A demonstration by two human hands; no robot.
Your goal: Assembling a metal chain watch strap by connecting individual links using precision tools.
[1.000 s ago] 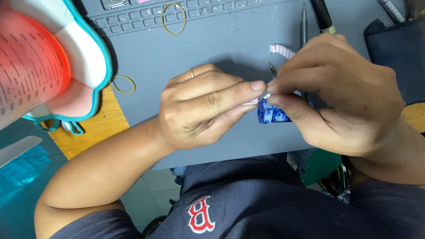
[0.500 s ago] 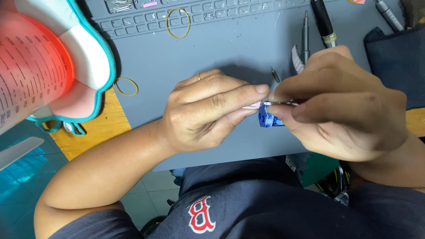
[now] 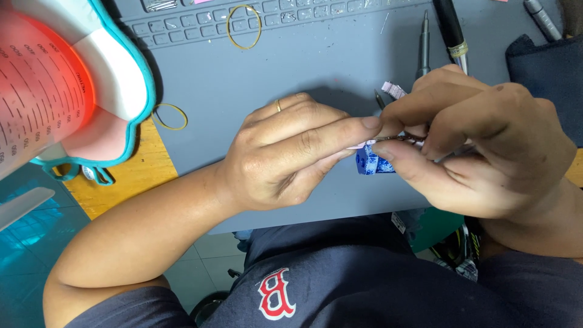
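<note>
Both hands are bunched up over the near edge of the grey mat (image 3: 316,67): the left hand (image 3: 285,158) has its fingers pinched tight on a tiny blue part (image 3: 371,163). The right hand (image 3: 486,146) is curled closed round thin metal tweezers (image 3: 398,138) touching that part. Two yellow rubber bands (image 3: 244,27) lie toward the mat's far-left corner.

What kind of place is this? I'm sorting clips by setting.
Probably a small electronics repair bench. A grey silicone work mat with moulded parts compartments covers the yellow wooden table, slim precision screwdrivers lie on it, and both hands, left hand and right hand, work on a tiny blue component.
</note>
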